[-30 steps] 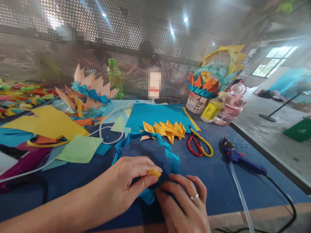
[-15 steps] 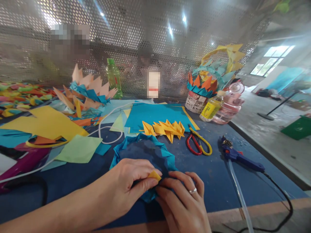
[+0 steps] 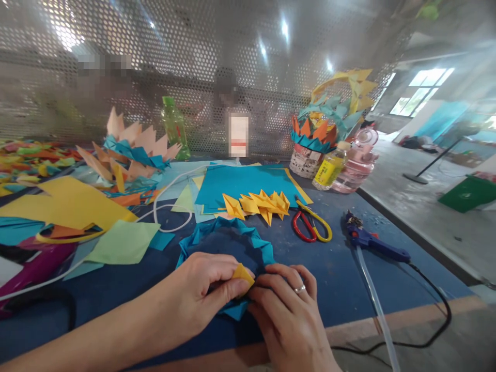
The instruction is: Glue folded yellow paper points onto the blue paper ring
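Note:
A ring of folded blue paper [image 3: 221,225] lies on the dark blue tabletop in front of me. At its near side, my left hand [image 3: 217,284] pinches a small folded yellow paper piece [image 3: 245,274] between thumb and fingers. My right hand [image 3: 287,299], with a ring on one finger, is closed on the near right part of the blue paper ring; its fingertips are partly hidden beside the left thumb. Just beyond the ring sit several folded yellow paper points [image 3: 267,204]. Scissors [image 3: 312,222] with red and yellow handles rest to their right.
A blue glue gun [image 3: 377,245] with a clear glue stick and black cord lies at right. Blue paper sheets [image 3: 244,181], a paper-trimmed pot [image 3: 308,157] and bottles [image 3: 327,170] stand behind. Paper scraps, a purple tool [image 3: 42,266] and white cable [image 3: 155,212] occupy the left.
The view has shifted slightly, so the background sits a little further left. The yellow piece shows more above my left thumb. Both hands stay at the near side of the blue ring.

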`<state>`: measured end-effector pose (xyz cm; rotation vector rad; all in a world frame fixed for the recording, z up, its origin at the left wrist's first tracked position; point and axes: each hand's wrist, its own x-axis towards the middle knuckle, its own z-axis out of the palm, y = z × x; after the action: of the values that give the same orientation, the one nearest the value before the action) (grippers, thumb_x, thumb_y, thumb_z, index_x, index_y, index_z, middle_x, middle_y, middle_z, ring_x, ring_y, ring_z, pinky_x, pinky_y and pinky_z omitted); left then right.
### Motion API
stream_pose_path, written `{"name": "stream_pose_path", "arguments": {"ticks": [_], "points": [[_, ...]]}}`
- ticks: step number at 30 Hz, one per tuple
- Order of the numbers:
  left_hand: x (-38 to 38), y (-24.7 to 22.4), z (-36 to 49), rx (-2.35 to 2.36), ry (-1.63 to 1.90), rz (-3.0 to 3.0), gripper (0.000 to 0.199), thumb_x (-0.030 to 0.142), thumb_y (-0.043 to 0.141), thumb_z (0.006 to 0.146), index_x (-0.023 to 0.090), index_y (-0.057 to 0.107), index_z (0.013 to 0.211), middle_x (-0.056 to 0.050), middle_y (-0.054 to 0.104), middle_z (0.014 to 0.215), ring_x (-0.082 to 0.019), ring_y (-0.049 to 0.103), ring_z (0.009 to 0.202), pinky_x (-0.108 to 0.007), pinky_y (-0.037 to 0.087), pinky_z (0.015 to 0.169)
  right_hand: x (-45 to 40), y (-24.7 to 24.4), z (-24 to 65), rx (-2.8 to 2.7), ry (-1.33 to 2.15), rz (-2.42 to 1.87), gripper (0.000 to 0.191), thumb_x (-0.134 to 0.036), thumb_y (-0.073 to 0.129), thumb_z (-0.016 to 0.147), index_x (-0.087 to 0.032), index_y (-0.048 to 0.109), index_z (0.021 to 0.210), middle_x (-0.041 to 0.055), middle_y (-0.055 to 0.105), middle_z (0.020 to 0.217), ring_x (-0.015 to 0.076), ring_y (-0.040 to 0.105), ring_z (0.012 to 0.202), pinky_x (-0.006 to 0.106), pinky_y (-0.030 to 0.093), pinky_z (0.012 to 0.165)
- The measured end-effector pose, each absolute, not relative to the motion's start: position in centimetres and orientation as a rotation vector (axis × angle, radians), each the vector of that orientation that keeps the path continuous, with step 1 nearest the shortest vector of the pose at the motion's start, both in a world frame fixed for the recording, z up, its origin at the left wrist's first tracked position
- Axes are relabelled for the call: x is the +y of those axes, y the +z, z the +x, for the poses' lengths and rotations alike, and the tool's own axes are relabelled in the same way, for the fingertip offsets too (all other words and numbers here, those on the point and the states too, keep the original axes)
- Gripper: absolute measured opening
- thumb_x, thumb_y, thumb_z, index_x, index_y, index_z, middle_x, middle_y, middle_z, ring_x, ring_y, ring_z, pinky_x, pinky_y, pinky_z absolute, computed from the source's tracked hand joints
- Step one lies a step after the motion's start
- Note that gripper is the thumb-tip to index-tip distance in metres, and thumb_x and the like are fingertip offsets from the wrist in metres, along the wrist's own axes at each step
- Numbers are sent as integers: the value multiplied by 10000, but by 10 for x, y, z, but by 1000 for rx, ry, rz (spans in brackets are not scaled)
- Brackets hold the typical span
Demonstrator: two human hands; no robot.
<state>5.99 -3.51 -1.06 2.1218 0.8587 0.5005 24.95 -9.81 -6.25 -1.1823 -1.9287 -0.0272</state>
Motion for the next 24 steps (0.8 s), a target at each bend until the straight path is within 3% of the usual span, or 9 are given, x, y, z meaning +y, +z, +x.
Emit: {"name": "stream_pose_path", "arguments": {"ticks": [7,12,17,24], "points": [[-34,-3,61,906,416,2059,392,414,469,990,178,728,815,-29,703,816,-164,640,758,-221,502,686,-99,-56,247,-1876,141,-1191,112,-171,616,936,-261,672,898,-60,719,954,166,586,1045,350,269,986],[-34,3,60,911,320,2035,361,426,456,991,200,727,917,-24,728,926,-180,662,869,-227,512,763,-99,-53,247,-1879,207,-1228,167,-86,673,850,-251,669,872,-49,707,950,167,576,1066,369,278,993],[-36,5,59,946,322,2022,342,425,464,984,200,719,946,-15,738,928,-173,671,858,-215,519,762,-99,-55,246,-1885,241,-1253,204,-59,742,781,-227,662,863,-53,694,958,164,565,1080,377,267,999],[-39,3,58,944,371,2113,292,344,451,990,208,697,912,11,726,895,-139,665,823,-177,519,727,-99,-55,246,-1908,275,-1259,187,-55,743,799,-206,660,871,-43,691,976,163,550,1096,379,248,1016]]}}
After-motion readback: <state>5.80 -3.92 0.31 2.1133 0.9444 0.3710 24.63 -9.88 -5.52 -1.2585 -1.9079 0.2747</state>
